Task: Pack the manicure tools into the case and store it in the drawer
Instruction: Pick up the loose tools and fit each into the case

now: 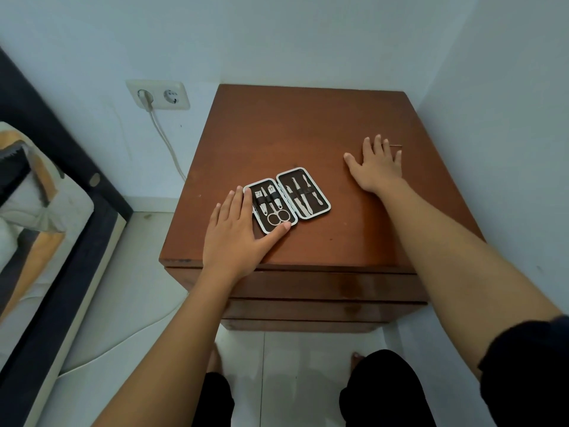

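Observation:
A small black manicure case (288, 198) with a white rim lies open flat on the brown nightstand (308, 127). Scissors (278, 216), clippers and thin metal files sit under its elastic straps. My left hand (240, 232) rests flat against the case's left side, with the thumb at its front edge and the fingers apart. My right hand (377, 164) lies spread on the tabletop to the right, over a thin metal tool (396, 145) whose tip shows past the fingers. The drawer front (323, 285) below the top is closed.
White walls close in behind and to the right of the nightstand. A double wall socket (158, 94) with a white cable is on the left wall. A bed with a dark frame (61, 241) stands at the left. My knees and feet are on the white tiled floor.

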The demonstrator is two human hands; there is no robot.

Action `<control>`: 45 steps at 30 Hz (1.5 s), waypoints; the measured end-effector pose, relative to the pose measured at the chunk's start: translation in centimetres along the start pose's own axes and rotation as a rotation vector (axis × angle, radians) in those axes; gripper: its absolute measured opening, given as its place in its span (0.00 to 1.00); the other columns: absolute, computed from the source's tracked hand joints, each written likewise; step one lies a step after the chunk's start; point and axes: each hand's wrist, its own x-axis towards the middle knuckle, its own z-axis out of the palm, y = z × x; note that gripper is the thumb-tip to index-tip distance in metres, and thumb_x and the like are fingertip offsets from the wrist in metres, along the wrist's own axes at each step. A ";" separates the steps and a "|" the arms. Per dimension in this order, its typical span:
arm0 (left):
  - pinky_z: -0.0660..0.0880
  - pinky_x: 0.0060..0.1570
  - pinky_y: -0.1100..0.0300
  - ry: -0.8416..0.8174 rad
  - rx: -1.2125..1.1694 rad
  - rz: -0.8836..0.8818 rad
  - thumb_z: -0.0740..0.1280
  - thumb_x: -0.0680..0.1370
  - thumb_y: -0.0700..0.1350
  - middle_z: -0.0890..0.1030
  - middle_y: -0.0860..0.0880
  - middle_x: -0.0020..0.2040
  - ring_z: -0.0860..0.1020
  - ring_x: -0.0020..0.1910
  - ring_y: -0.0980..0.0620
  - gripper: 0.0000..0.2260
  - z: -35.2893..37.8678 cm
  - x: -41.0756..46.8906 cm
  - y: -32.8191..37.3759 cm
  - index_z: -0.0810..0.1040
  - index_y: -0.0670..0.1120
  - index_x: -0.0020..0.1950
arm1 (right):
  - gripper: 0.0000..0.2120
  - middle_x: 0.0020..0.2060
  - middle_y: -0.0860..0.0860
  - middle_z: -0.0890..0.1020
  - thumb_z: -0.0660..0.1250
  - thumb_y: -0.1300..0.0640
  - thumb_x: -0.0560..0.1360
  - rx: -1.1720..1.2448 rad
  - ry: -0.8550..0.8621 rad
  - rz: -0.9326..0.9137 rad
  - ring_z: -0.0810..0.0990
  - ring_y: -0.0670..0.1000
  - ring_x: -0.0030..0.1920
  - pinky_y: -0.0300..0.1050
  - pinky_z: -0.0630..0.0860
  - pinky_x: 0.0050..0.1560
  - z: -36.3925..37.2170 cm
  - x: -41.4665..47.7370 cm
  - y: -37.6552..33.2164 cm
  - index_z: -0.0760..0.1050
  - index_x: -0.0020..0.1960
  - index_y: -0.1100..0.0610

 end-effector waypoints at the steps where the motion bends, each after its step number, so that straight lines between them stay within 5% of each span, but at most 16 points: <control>1: 0.41 0.73 0.56 -0.001 -0.001 -0.001 0.45 0.69 0.75 0.48 0.50 0.79 0.45 0.77 0.54 0.45 0.0 0.0 0.0 0.46 0.47 0.78 | 0.34 0.77 0.55 0.46 0.44 0.37 0.77 -0.005 -0.005 -0.004 0.43 0.55 0.77 0.59 0.40 0.75 0.0 -0.1 0.0 0.45 0.76 0.56; 12: 0.43 0.74 0.55 -0.032 -0.017 -0.011 0.47 0.70 0.74 0.49 0.49 0.79 0.46 0.77 0.53 0.45 -0.5 -0.3 0.3 0.47 0.46 0.78 | 0.24 0.75 0.53 0.61 0.54 0.51 0.80 0.169 0.073 -0.370 0.54 0.52 0.76 0.50 0.50 0.75 1.1 -10.2 0.3 0.59 0.73 0.58; 20: 0.43 0.74 0.54 -0.050 -0.011 -0.017 0.48 0.71 0.73 0.49 0.48 0.79 0.47 0.77 0.52 0.44 -0.6 -0.5 0.4 0.47 0.46 0.78 | 0.10 0.54 0.56 0.83 0.66 0.63 0.74 0.468 0.306 -0.410 0.80 0.52 0.58 0.49 0.73 0.65 1.0 -15.0 1.2 0.81 0.53 0.60; 28: 0.44 0.74 0.54 -0.043 -0.001 -0.015 0.48 0.71 0.73 0.49 0.48 0.79 0.47 0.77 0.52 0.44 -0.5 -0.3 0.3 0.47 0.46 0.78 | 0.09 0.50 0.51 0.74 0.70 0.56 0.71 0.707 0.350 -0.134 0.76 0.49 0.50 0.43 0.77 0.54 0.8 -14.2 1.1 0.78 0.49 0.59; 36: 0.44 0.74 0.53 -0.040 -0.002 -0.009 0.48 0.71 0.73 0.50 0.48 0.79 0.47 0.77 0.52 0.44 -0.4 -0.3 0.2 0.48 0.46 0.78 | 0.07 0.52 0.55 0.77 0.66 0.53 0.75 0.474 0.245 0.046 0.72 0.56 0.57 0.48 0.68 0.56 0.6 -12.9 -1.7 0.79 0.45 0.56; 41: 0.44 0.74 0.53 -0.039 -0.008 -0.005 0.48 0.71 0.73 0.50 0.48 0.79 0.47 0.77 0.51 0.44 -0.4 -0.3 0.2 0.48 0.45 0.78 | 0.10 0.55 0.56 0.76 0.60 0.53 0.78 0.330 0.183 0.019 0.70 0.58 0.59 0.52 0.67 0.58 0.2 -13.1 -2.2 0.77 0.48 0.57; 45: 0.43 0.74 0.53 -0.043 -0.010 -0.003 0.47 0.71 0.73 0.49 0.48 0.79 0.47 0.77 0.51 0.44 -0.5 -0.3 0.2 0.48 0.45 0.78 | 0.07 0.50 0.53 0.78 0.59 0.55 0.79 0.476 0.155 -0.072 0.74 0.55 0.54 0.50 0.68 0.56 0.3 -13.6 -2.5 0.72 0.45 0.55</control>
